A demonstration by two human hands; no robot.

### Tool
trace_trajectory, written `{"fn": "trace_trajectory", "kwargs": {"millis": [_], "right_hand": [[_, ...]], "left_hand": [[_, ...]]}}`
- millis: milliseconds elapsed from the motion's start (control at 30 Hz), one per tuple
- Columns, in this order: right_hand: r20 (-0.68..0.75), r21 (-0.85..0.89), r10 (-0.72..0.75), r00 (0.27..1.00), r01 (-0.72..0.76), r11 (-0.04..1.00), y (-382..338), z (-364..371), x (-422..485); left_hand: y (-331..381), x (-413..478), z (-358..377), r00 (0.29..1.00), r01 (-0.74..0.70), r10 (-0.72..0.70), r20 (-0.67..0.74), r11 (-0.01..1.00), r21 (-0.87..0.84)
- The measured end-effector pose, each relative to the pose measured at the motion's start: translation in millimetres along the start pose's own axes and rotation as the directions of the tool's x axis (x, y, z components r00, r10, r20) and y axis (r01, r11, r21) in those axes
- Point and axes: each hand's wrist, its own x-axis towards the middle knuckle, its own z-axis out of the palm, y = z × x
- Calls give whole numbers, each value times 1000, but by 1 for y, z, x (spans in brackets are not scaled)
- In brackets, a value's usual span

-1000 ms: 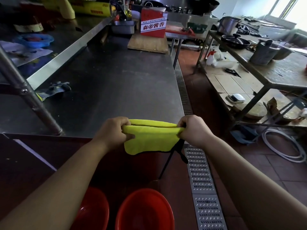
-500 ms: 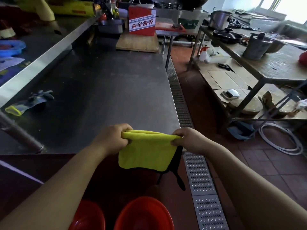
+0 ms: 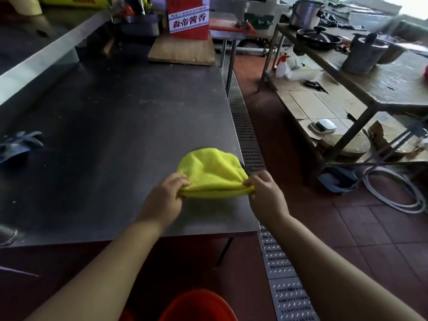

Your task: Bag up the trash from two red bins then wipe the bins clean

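Observation:
A folded yellow cloth (image 3: 212,173) lies on the near right corner of the steel table (image 3: 115,126). My left hand (image 3: 165,195) pinches the cloth's near left corner and my right hand (image 3: 264,193) pinches its near right corner. Low in the view, between my forearms, the rim of a red bin (image 3: 199,305) shows on the floor below the table edge. A sliver of a second red bin (image 3: 125,317) peeks out to its left, mostly hidden by my left arm.
Blue gloves (image 3: 19,144) lie at the table's left. A wooden board (image 3: 183,50) and a red box (image 3: 188,18) stand at the far end. A floor drain grate (image 3: 278,262) runs along the table's right side. A shelf table (image 3: 370,72) with pots stands right; a white hose (image 3: 393,193) coils below.
Both hands moved forward and lowered the yellow cloth from hanging in the air in front of the table onto the table's near right corner. The view tilted up; the bins slid lower.

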Motion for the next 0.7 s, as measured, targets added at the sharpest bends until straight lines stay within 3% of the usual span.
{"fn": "trace_trajectory", "kwargs": {"millis": [100,167,333,467,600,700], "right_hand": [[278,-137,99,956,-62,989,19,29,-15],[332,-129,189,924,-154,980,24,39,-25],[322,-121,122,939,-87,989,28,42,-37],[314,-264,135,940,-51,963,31,40,-41],[308,-321,193,932,-89,943,24,31,-41],[210,-299,214,954,-145,943,13,23,-44]], "left_hand": [[-11,-24,25,963,138,-148,224,989,58],[-13,-38,34,945,157,-176,276,984,89],[-16,-47,34,954,146,-169,247,983,109],[-10,-47,32,950,126,-163,268,980,152],[-7,-51,26,929,165,-212,302,971,175],[-5,-61,12,942,169,-205,264,974,151]]}}
